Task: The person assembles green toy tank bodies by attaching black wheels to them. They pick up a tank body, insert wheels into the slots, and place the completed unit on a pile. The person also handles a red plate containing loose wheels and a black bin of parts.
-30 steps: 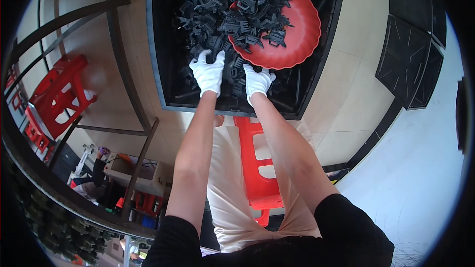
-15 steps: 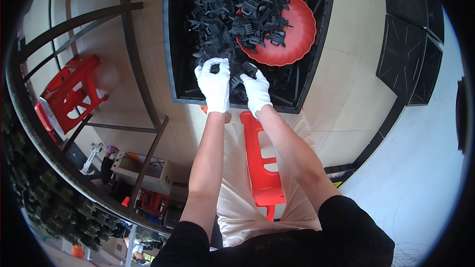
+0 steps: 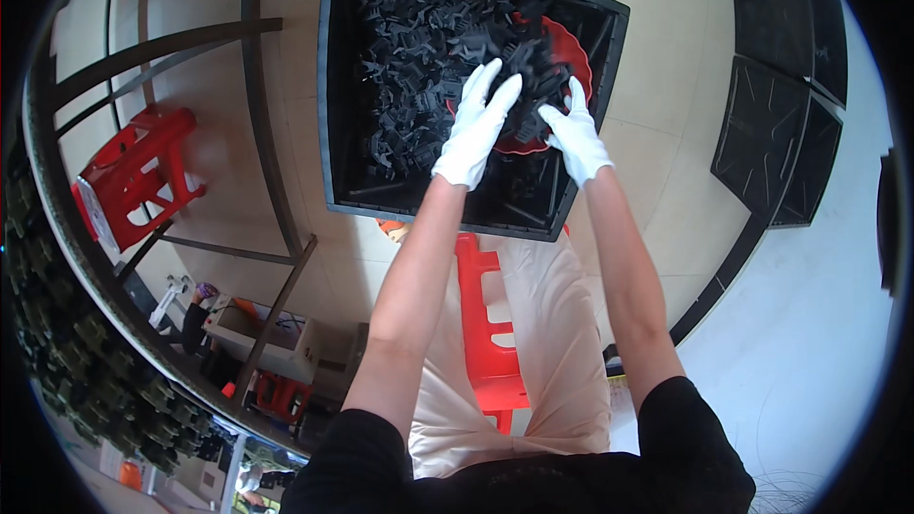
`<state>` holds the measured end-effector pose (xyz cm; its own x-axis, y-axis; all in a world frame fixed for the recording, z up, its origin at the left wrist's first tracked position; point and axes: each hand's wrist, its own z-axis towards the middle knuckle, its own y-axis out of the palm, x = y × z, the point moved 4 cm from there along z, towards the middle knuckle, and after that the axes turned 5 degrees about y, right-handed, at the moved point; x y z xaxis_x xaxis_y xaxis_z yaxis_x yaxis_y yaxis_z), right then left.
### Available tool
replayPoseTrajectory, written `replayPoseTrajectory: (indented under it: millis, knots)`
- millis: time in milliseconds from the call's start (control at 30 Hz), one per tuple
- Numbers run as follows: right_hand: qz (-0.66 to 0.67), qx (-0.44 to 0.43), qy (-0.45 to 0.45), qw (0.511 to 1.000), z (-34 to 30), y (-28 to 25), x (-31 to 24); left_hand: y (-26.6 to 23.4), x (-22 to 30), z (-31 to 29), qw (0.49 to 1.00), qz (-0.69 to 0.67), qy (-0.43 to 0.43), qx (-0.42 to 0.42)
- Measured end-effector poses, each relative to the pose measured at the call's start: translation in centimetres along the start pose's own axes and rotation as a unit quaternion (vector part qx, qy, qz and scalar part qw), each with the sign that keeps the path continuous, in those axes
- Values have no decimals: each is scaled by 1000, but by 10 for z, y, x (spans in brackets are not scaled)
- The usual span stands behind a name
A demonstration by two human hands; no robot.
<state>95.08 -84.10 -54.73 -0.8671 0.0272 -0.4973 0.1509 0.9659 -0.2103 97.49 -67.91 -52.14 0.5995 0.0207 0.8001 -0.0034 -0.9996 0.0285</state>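
A black crate (image 3: 325,114) holds a thick layer of small black toothed plastic pieces (image 3: 400,62) that look like hair claw clips. A red scalloped-edge bowl (image 3: 575,49) lies at the crate's right side, largely covered by a heap of clips (image 3: 533,67), some blurred by motion. My left hand (image 3: 473,133), in a white glove, is at the bowl's left side, fingers stretched toward the heap. At its right side, my gloved right hand (image 3: 578,140) has thumb and fingers spread, close to the clips. Neither hand shows a clip gripped in it.
Between my legs is a red plastic stool (image 3: 490,324); another red stool (image 3: 143,171) lies at the left by a dark metal frame (image 3: 267,124). Black panels (image 3: 766,133) lean along the right wall. Dark stacked parts (image 3: 86,362) fill the lower left.
Both hands have moved up and right, from the crate's near edge to the red bowl, and spread apart. Clips now heap over most of the bowl. The view has shifted slightly.
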Motion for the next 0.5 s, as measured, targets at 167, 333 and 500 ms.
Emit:
replayPoseTrajectory:
  millis: [167, 333, 500]
  knots:
    - [-307, 12, -193, 932, -1, -22, -53, -62, -17, 10, 998, -10, -61, 0]
    - [-448, 14, -487, 750, 23, 90, -132, -141, -57, 66, 945, 170, -72, 271]
    - [-577, 79, -493, 646, 98, 188, -126, -128, -72, 109, 914, 160, -102, 359]
